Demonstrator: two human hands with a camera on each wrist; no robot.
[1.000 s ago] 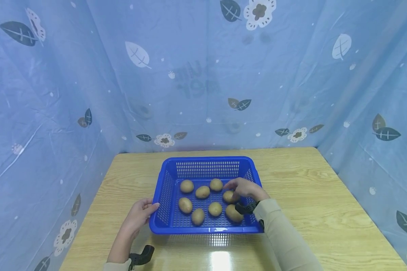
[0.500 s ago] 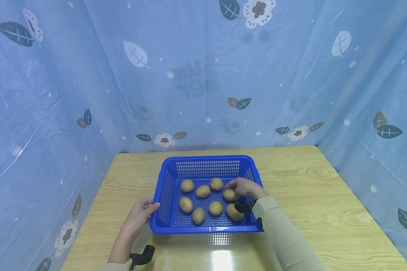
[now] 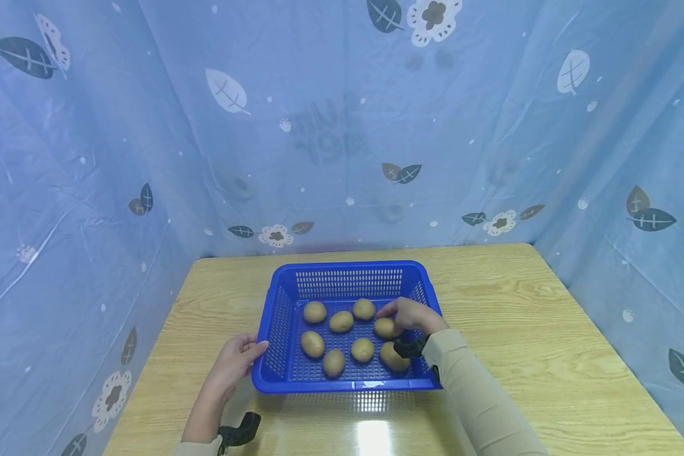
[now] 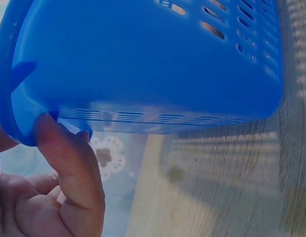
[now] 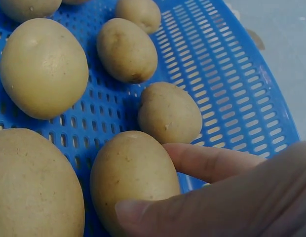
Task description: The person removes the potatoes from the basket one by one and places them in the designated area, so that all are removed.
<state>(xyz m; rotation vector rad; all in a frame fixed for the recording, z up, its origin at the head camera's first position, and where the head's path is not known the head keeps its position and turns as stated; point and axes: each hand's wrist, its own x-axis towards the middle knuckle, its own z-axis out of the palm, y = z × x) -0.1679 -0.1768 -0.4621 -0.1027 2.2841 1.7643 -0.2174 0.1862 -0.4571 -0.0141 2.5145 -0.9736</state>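
Eight potatoes point(image 3: 362, 350) lie with gaps inside the basket point(image 3: 304, 386); the left hand point(image 3: 234, 365) grips its left rim point(image 3: 269, 323), thumb above; the right hand point(image 3: 413, 315), half closed, pinches one potato point(image 3: 385, 328) near the right wall point(image 3: 418, 293); wood table point(image 3: 519, 329) reaches wider at right; blue curtains point(image 3: 342, 215) hang on three sides.

This is a curtained-off spot, kind of room unclear: blue leaf-print cloth point(image 3: 330, 212) hangs beyond the fingers point(image 5: 207, 160) and to both sides, around the wood-grain table point(image 3: 519, 329) beneath them.
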